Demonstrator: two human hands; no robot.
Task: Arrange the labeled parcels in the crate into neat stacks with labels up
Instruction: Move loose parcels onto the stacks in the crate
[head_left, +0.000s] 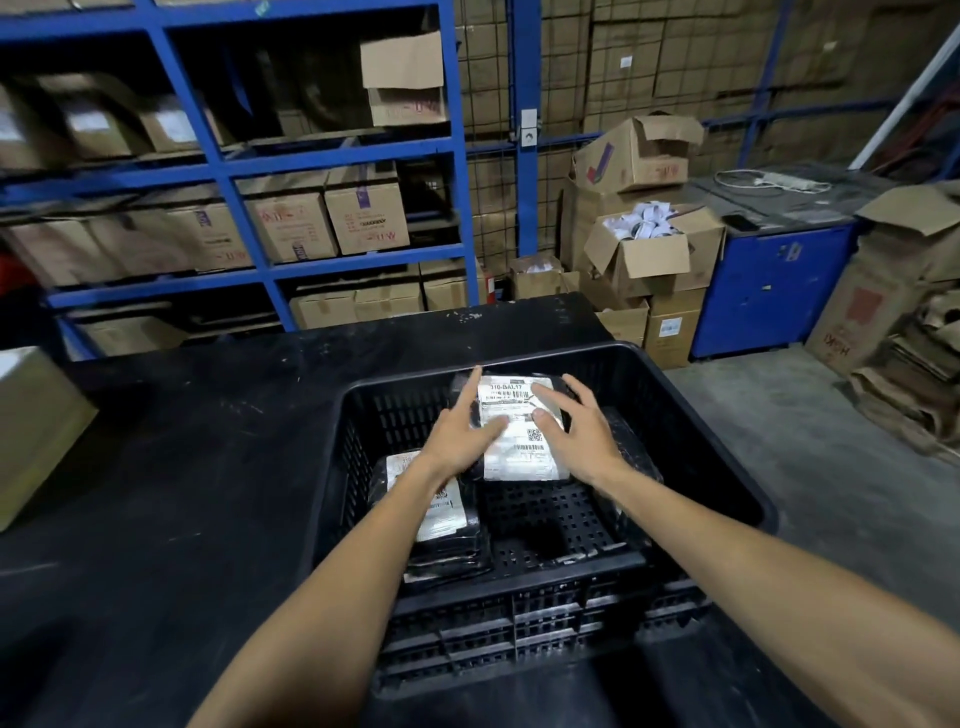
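A black slatted crate (691, 415) sits on a black table. At its far middle lies a black parcel (519, 452) with its white label up. My left hand (460, 441) rests flat on the label's left side, fingers spread. On the parcel's right edge my right hand (584, 439) lies with its thumb on the label. At the crate's near left stands a stack of black parcels (441, 519), label up, partly hidden by my left forearm. More dark parcels (631, 457) lie at the right, under my right arm.
The black table (182, 493) stretches left of the crate, with a cardboard box (36, 431) at its left edge. Blue shelving (244, 171) with cartons stands behind. Open cartons (649, 249) and a blue cabinet (769, 291) stand at the right on a grey floor.
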